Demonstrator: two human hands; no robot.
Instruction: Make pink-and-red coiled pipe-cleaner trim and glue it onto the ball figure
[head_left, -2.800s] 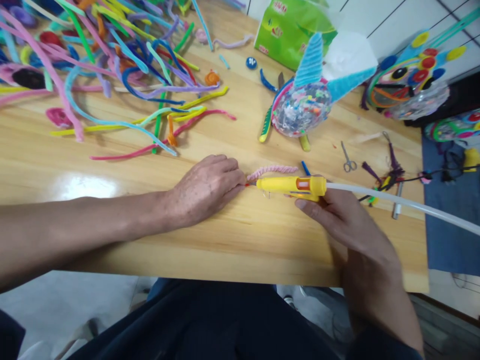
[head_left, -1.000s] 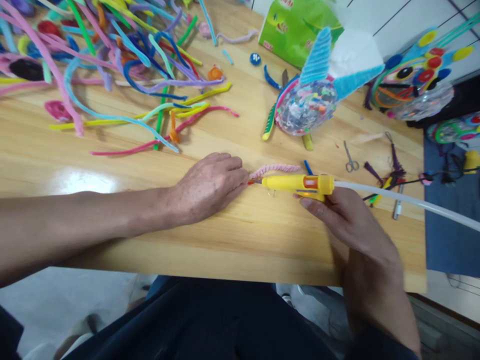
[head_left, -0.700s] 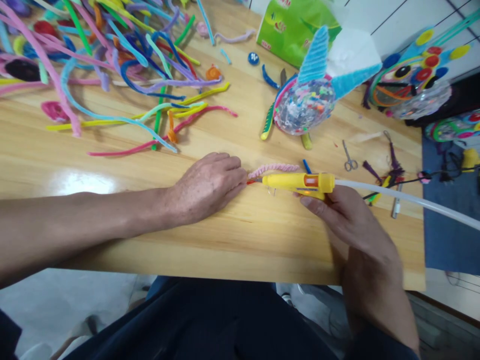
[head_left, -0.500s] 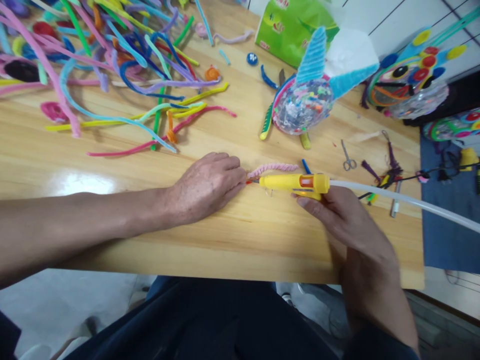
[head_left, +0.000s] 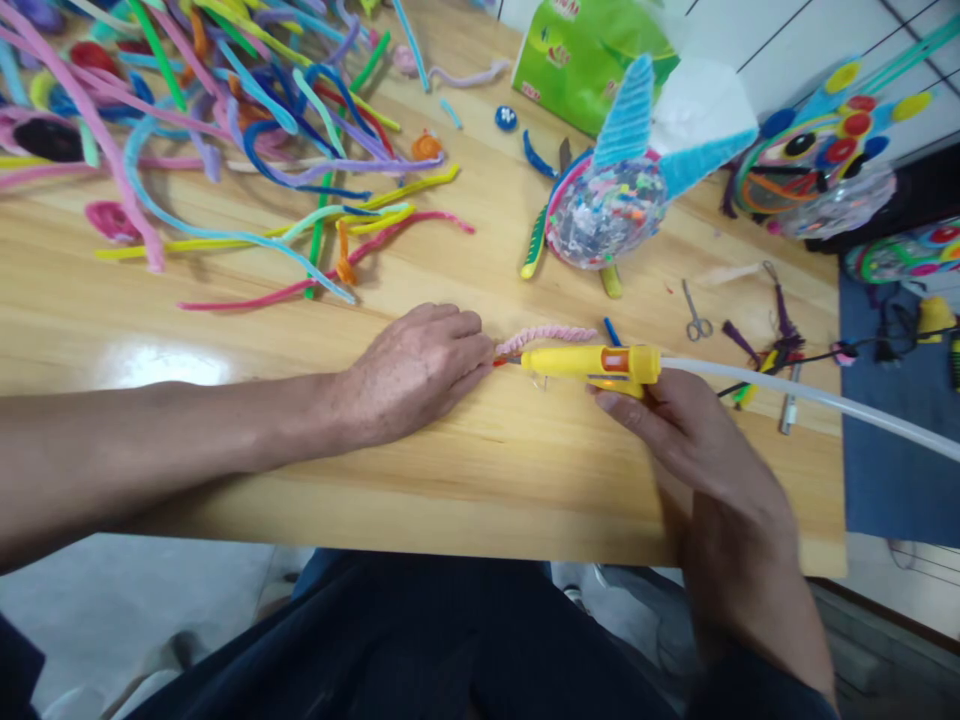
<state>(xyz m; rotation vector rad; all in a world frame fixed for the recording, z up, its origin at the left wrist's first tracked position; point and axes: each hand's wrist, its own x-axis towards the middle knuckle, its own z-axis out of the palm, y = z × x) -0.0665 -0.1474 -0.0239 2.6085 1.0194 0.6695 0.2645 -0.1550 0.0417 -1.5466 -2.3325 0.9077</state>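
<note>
My right hand (head_left: 694, 430) is wrapped round the handle of a yellow hot glue gun (head_left: 581, 362). A long clear glue stick (head_left: 795, 398) runs out of the gun's back end. The nozzle points left and meets a small red-orange piece (head_left: 501, 360) at the fingertips of my left hand (head_left: 420, 370). Those fingers are pinched together, and what they grip is mostly hidden beneath them. Just above the nozzle lies a twisted pink pipe cleaner (head_left: 551, 333), one end close to my left fingertips. Beside the gun is a short blue piece (head_left: 612, 331).
Many coloured pipe cleaners (head_left: 247, 240) are heaped at the upper left. Behind the gun stands a clear, confetti-filled ornament (head_left: 607, 215) with blue ears, near pliers (head_left: 534, 245) and a green tissue pack (head_left: 585, 60). Small scissors (head_left: 697, 322) and purple tassels (head_left: 784, 315) lie at right.
Both hands and the glue gun hold almost the same position, the nozzle still at my left fingertips. The view has shifted very slightly.
</note>
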